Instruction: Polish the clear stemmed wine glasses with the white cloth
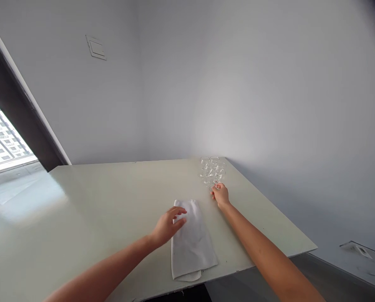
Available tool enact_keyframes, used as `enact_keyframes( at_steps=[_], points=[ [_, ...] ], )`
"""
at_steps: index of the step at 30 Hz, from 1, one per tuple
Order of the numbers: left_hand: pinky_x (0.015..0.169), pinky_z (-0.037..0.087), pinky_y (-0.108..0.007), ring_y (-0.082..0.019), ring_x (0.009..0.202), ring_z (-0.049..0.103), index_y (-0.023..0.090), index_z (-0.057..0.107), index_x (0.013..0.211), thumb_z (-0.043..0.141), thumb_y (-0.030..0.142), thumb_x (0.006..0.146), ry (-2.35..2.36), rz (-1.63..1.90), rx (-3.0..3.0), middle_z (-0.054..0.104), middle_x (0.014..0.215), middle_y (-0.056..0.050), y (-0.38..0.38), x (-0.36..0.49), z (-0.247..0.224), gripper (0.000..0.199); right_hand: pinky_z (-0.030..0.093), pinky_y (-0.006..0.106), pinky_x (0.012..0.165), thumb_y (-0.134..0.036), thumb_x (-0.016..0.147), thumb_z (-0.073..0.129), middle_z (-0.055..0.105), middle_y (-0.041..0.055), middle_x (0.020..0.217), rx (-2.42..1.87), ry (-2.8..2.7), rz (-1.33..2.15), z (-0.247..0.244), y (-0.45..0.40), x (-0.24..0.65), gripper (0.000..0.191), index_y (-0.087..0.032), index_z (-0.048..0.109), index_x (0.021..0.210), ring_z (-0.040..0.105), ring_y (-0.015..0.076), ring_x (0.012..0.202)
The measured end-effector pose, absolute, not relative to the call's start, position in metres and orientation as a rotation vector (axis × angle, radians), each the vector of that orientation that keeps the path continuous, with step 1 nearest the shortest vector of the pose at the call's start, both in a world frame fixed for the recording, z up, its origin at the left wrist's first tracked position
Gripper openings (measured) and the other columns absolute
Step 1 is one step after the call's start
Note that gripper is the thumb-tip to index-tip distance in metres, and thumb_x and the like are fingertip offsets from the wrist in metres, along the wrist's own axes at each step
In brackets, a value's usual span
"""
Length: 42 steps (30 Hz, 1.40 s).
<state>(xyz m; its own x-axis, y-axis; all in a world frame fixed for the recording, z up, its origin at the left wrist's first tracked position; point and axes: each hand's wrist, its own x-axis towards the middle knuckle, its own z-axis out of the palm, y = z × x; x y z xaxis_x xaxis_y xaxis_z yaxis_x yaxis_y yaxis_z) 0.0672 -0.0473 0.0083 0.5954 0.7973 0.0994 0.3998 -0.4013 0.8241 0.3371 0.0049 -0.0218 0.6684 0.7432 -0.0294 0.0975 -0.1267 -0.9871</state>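
Observation:
Several clear stemmed glasses [211, 167] stand grouped at the far right of the pale table. At the near side of this group is my right hand [220, 193], its fingers closed round the lower part of a glass [216, 181]. A folded white cloth [192, 239] lies flat near the table's front edge. My left hand [168, 224] is over the left side of the cloth, with thumb and fingers apart and nothing between them.
The glossy table [111, 201] reaches to grey walls at the back. A wall switch [96, 48] is at the upper left, and a window [3, 136] is at the far left. The table's right edge runs diagonally beside my right arm.

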Motion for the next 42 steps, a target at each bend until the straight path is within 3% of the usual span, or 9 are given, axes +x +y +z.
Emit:
enact_keyframes(
  at_steps=[7, 14, 19, 21, 23, 26, 30, 33, 42],
  points=[
    [0.075, 0.048, -0.029, -0.014, 0.081, 0.056, 0.023, 0.061, 0.089, 0.045, 0.032, 0.077, 1.041, 0.755, 1.929, 0.059, 0.098, -0.002, -0.027, 0.083, 0.019, 0.022, 0.036, 0.020, 0.038, -0.029, 0.068, 0.052, 0.062, 0.0045, 0.082, -1.671, -0.766, 0.575, -0.016, 0.005, 0.330, 0.023, -0.018, 0.056, 0.087, 0.050, 0.0095, 0.047],
    [0.066, 0.047, -0.026, -0.011, 0.069, 0.053, 0.024, 0.057, 0.104, 0.051, 0.033, 0.074, 1.019, 1.018, 1.826, 0.057, 0.106, -0.003, -0.018, 0.099, 0.019, 0.032, 0.045, 0.024, 0.054, -0.034, 0.074, 0.050, 0.063, 0.0004, 0.075, -1.401, -1.142, 0.682, 0.007, -0.023, 0.248, 0.040, -0.018, 0.056, 0.110, 0.051, 0.0096, 0.049],
    [0.056, 0.043, -0.024, -0.012, 0.057, 0.054, 0.017, 0.061, 0.096, 0.046, 0.040, 0.077, 1.030, 0.983, 1.582, 0.062, 0.072, -0.002, -0.011, 0.098, 0.024, 0.033, 0.045, 0.022, 0.051, -0.021, 0.078, 0.043, 0.062, -0.0020, 0.077, -1.226, -1.465, 0.766, 0.022, -0.039, 0.201, 0.047, -0.026, 0.045, 0.124, 0.052, 0.0079, 0.050],
    [0.059, 0.043, -0.024, -0.013, 0.062, 0.056, 0.017, 0.063, 0.089, 0.047, 0.043, 0.076, 1.062, 1.016, 1.591, 0.064, 0.074, -0.002, -0.005, 0.084, 0.027, 0.033, 0.046, 0.022, 0.053, -0.021, 0.078, 0.044, 0.063, 0.0001, 0.089, -1.194, -1.510, 0.816, 0.022, -0.041, 0.203, 0.048, -0.028, 0.042, 0.125, 0.056, 0.0078, 0.054],
    [0.062, 0.042, -0.024, -0.014, 0.068, 0.057, 0.017, 0.064, 0.082, 0.049, 0.045, 0.074, 1.156, 1.071, 1.623, 0.065, 0.080, -0.003, 0.008, 0.058, 0.027, 0.032, 0.046, 0.021, 0.049, -0.022, 0.076, 0.045, 0.062, 0.0031, 0.101, -1.204, -1.448, 0.859, 0.018, -0.038, 0.219, 0.047, -0.027, 0.043, 0.123, 0.059, 0.0085, 0.057],
    [0.059, 0.041, -0.024, -0.014, 0.066, 0.055, 0.017, 0.064, 0.081, 0.048, 0.046, 0.072, 1.408, 1.099, 1.601, 0.065, 0.077, -0.003, 0.040, 0.001, 0.021, 0.034, 0.044, 0.021, 0.042, -0.021, 0.071, 0.047, 0.061, 0.0064, 0.103, -1.379, -1.140, 0.811, 0.005, -0.025, 0.262, 0.041, -0.020, 0.050, 0.112, 0.058, 0.0090, 0.052],
    [0.060, 0.041, -0.025, -0.015, 0.070, 0.055, 0.016, 0.063, 0.079, 0.048, 0.044, 0.071, 1.720, 1.110, 1.483, 0.065, 0.090, -0.004, 0.087, -0.088, 0.005, 0.033, 0.049, 0.021, 0.046, -0.016, 0.063, 0.052, 0.052, 0.0137, 0.120, -1.548, -0.819, 0.732, -0.014, -0.002, 0.319, 0.048, -0.014, 0.051, 0.111, 0.060, 0.0099, 0.056],
    [0.060, 0.042, -0.026, -0.017, 0.070, 0.056, 0.017, 0.062, 0.083, 0.052, 0.040, 0.068, 1.862, 1.102, 1.361, 0.066, 0.093, -0.006, 0.109, -0.138, 0.000, 0.029, 0.050, 0.019, 0.048, -0.014, 0.058, 0.057, 0.047, 0.0130, 0.127, -1.581, -0.739, 0.721, -0.022, 0.014, 0.339, 0.053, -0.016, 0.052, 0.110, 0.062, 0.0109, 0.061],
    [0.063, 0.043, -0.028, -0.016, 0.069, 0.058, 0.018, 0.060, 0.080, 0.056, 0.029, 0.068, 2.006, 1.207, 1.142, 0.066, 0.084, -0.006, 0.123, -0.180, -0.001, 0.017, 0.050, 0.018, 0.043, -0.021, 0.054, 0.064, 0.060, 0.0090, 0.105, -1.553, -0.700, 0.704, -0.035, 0.057, 0.330, 0.040, -0.017, 0.052, 0.093, 0.060, 0.0096, 0.055]
  ],
)
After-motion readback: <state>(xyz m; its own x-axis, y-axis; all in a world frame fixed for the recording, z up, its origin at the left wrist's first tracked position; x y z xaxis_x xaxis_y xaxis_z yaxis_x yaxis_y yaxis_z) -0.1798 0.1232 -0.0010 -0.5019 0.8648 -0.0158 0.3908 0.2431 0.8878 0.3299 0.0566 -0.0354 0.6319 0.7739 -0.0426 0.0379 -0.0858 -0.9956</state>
